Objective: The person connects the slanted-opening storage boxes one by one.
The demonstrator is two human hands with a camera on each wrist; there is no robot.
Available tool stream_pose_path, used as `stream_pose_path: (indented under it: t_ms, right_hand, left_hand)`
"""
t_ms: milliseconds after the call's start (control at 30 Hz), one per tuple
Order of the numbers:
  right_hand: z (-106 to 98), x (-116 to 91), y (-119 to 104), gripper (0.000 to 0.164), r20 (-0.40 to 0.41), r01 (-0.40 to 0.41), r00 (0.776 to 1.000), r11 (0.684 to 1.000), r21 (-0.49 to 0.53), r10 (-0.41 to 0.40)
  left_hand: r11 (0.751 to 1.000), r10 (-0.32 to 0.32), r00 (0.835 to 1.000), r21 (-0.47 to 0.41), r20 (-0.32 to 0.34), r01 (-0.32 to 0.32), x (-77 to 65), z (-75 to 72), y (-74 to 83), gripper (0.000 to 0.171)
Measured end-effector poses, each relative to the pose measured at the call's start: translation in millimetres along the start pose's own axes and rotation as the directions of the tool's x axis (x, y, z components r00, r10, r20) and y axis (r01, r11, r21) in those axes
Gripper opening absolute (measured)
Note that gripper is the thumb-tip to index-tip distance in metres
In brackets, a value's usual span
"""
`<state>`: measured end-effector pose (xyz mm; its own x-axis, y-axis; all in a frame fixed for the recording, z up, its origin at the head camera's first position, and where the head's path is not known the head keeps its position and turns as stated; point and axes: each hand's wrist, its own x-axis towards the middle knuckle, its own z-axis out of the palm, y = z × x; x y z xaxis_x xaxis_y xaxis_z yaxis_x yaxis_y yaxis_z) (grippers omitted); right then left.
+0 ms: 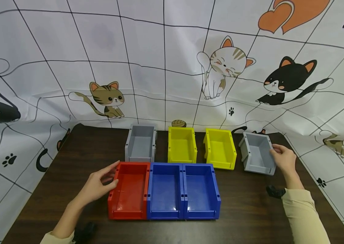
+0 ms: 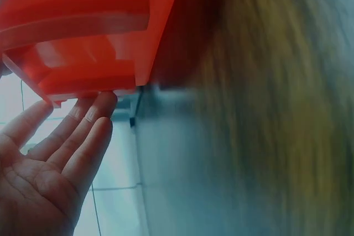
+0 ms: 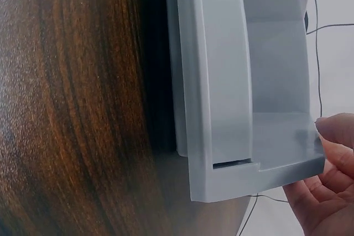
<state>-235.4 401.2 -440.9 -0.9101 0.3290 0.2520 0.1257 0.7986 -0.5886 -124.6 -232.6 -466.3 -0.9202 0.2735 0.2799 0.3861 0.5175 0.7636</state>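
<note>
A red storage bin [image 1: 130,189] stands at the left end of the front row. My left hand [image 1: 101,181] is at its left side, fingers extended and fingertips right at the rim; the left wrist view shows the palm and straight fingers [image 2: 83,142] beside the bin. At the far right sits a grey bin [image 1: 259,154], turned slightly. My right hand [image 1: 285,159] pinches its right rim; in the right wrist view the thumb [image 3: 336,129] lies over the wall's edge and the other fingers are outside, under the rim.
Two blue bins [image 1: 166,189] adjoin the red one side by side. Behind them stand another grey bin [image 1: 141,144] and two yellow bins [image 1: 182,144], spaced apart. A cat-print cloth [image 1: 147,78] hangs at the back of the dark wooden table [image 1: 245,210].
</note>
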Motion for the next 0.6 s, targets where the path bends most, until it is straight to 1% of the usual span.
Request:
stream_pose_path:
  t_ms: [100,267,500,600]
  right_hand:
    - [1,2,1,0.033,0.003,-0.006,1.000,1.000,-0.012,0.006]
    - [3,3,0,0.033,-0.018,-0.004,1.000,1.000,-0.015,0.003]
    - [5,-1,-2,0.037,-0.055,-0.079,0.995,0.997,0.006,0.079]
    - [3,-4,-3,0.036,-0.058,-0.083,0.995,0.997,0.007,0.083]
  left_hand:
    - [1.000,-0.006,1.000,-0.011,0.007,0.006,-1.5,-5.1,-1.7,0.060]
    - [1.000,-0.014,1.000,-0.013,0.008,0.014,-4.1,-12.5,-4.6,0.061]
    - [1.000,-0.025,1.000,-0.015,0.009,0.025,-6.5,-18.7,-8.2,0.061]
    - [0.999,-0.035,0.999,-0.008,0.012,0.036,-7.7,-20.5,-8.3,0.061]
